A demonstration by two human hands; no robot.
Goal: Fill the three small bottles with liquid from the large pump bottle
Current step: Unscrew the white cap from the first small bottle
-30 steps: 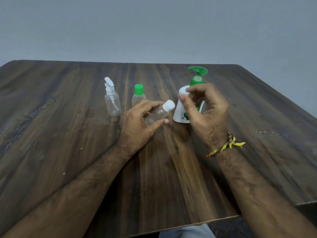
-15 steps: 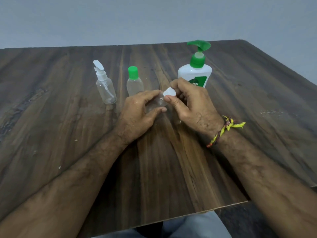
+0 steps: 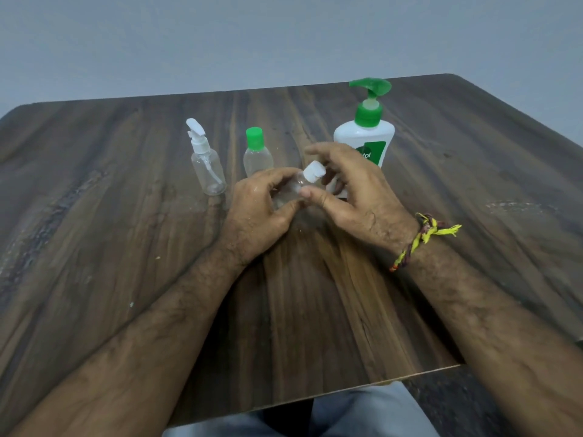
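Observation:
My left hand (image 3: 255, 209) grips a small clear bottle (image 3: 289, 188), tilted with its white cap (image 3: 314, 173) pointing up and right. My right hand (image 3: 356, 197) arches around that cap: the index finger is lifted clear above it and the thumb tip touches just under it, beside my left thumb. Behind my right hand stands the large white pump bottle (image 3: 366, 137) with a green pump head. Two other small clear bottles stand upright to the left, one with a white spray head (image 3: 208, 167), one with a green cap (image 3: 257, 156).
Everything stands on a dark wooden table (image 3: 126, 247), whose near edge runs just above my lap. A yellow and brown thread band (image 3: 422, 238) is tied round my right wrist. A plain grey wall lies behind the table.
My right hand came down from in front of the pump bottle, pinched the white cap, and has now loosened its fingers around it. The left hand keeps holding the small bottle.

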